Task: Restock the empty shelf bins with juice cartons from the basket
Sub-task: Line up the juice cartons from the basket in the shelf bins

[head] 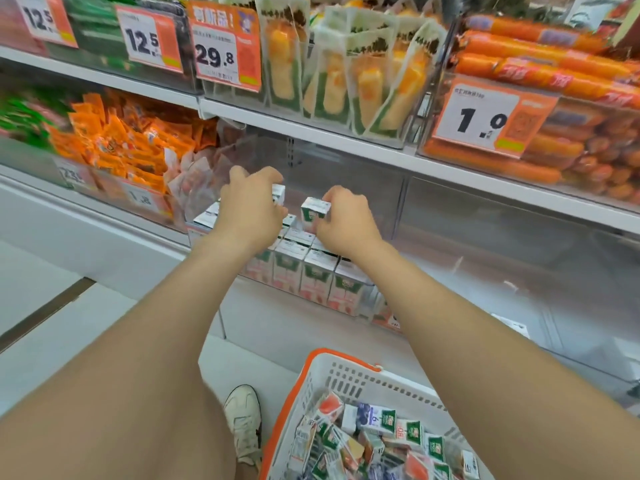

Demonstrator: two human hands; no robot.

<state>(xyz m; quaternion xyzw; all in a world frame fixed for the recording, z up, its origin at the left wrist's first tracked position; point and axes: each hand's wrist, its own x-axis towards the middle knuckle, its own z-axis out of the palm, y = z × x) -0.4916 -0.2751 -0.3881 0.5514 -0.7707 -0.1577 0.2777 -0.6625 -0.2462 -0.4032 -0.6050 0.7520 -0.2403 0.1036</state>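
Placing these two next. What does the sheet say?

Item 1: small white-and-green juice carton, pinched in the grip of your left hand, over the rear of the clear plastic shelf bin.
Item 2: matching white-and-green carton, pinched in the grip of your right hand, just beside the first and over the same bin.
Item 3: standing rows of cartons, upright and packed close at the bin's front.
Item 4: white plastic basket with orange rim, on the floor near your feet, holding a loose heap of cartons.
Item 5: neighbouring clear bin to the right, with no cartons visible in it.

And how should they go in?

Your hands hide the slots beneath, so feel for the gap before you let go. Lower each carton straight down and upright, turned the same way as the rows in front. Seat one fully against its neighbours before you release the other, so that neither tips into the standing rows. Judging by the full basket, much of the restocking remains.
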